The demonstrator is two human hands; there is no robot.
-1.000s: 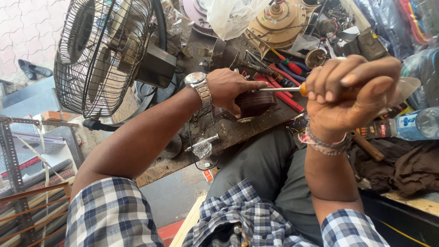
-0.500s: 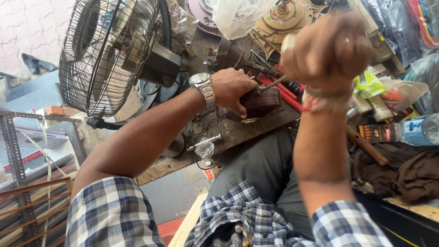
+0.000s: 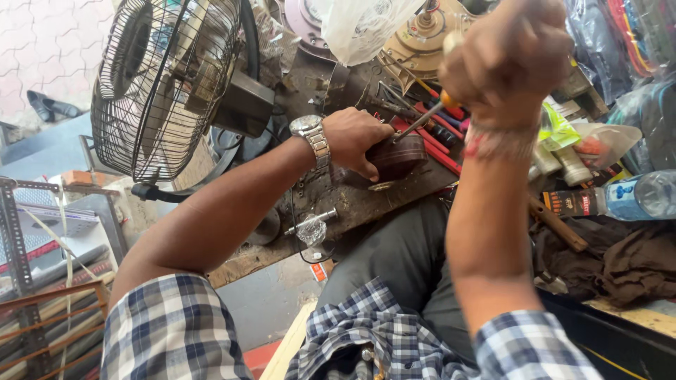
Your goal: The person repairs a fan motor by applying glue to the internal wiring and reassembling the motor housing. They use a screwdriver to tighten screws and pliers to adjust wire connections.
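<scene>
The screwdriver is in the right hand, which is clenched around its orange handle, raised above the workbench. Its metal shaft slants down and to the left from that fist, so its long axis runs from upper right at the handle to lower left at the tip. The tip meets the dark motor part just beside the fingers of the left hand. That left hand, with a metal wristwatch on its wrist, grasps the motor part and presses it onto the bench.

The main risk, as I judge it, is a slip: the tip sits very near the left fingers, and if it skids off the rounded part under a hard push it could jab them. The slanted angle makes a slide more likely than a straight push would. The part could also twist loose if the left grip eases.

Red-handled tools lie just beyond the left hand, and a caged fan stands to its far left. A plastic bottle lies to the right of the right forearm.
</scene>
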